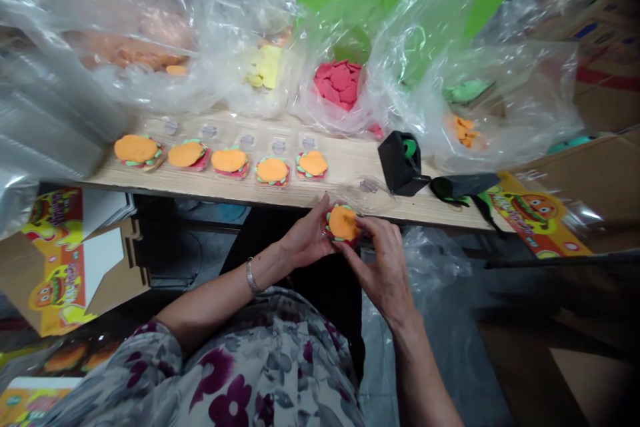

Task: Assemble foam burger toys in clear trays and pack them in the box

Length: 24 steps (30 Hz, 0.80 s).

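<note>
Wooden board (pixel 350 170) runs across the view as a narrow tabletop, and beyond its far edge lie crumpled clear plastic bags of soft coloured pieces: orange pieces (pixel 125 52) at the far left, then yellow pieces (pixel 265 67), red pieces (pixel 341 83), and green pieces (pixel 467 90) towards the far right. Along the middle of the board sits a row of 5 finished orange-topped stacks in clear blister shells (pixel 229 161). A black tape dispenser (pixel 400 163) stands to the right of the row.

Just off the near edge, in front of the row's right end, a small round burger-shaped stack (pixel 343 223), orange on top with red and green layers at its rim, is held flat, face up. The left hand (pixel 305 240) comes in from the left, its thumb and fingertips pinched on the stack's left rim. The right hand (pixel 385 273) comes in from the right and below, its fingers curled closed round the right and near rim. Both hands are equally close to the stack, which sits between their fingertips. A clear empty shell (pixel 369 185) lies on the board just beyond it.
</note>
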{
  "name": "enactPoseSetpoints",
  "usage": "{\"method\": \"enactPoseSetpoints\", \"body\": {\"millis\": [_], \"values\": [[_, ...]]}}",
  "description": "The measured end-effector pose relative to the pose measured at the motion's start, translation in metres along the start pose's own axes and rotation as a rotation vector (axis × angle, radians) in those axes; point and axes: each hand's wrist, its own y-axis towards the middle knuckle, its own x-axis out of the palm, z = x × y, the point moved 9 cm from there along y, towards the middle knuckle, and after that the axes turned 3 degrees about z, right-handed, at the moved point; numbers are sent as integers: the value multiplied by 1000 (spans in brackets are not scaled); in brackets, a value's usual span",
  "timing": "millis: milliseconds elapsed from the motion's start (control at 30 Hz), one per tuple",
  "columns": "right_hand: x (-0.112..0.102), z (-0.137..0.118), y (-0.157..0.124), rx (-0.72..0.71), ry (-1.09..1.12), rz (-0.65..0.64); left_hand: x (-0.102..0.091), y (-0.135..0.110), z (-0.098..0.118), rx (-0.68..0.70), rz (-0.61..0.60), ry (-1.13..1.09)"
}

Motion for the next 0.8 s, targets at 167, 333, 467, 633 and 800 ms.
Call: {"method": "enactPoseSetpoints", "body": {"millis": [167, 333, 467, 633, 800], "values": [[4, 12, 1, 154, 144, 16, 2, -1, 0, -6, -2, 32], [18, 30, -3, 383, 223, -29, -1, -3, -6, -28, 35, 66], [17, 27, -4, 384, 156, -41, 4, -5, -9, -47, -11, 71], [-13, 22, -7, 302, 93, 71, 4, -6, -8, -95, -21, 32], [-56, 51, 5, 329, 150, 437, 2, -8, -8, -114, -17, 19]]}}
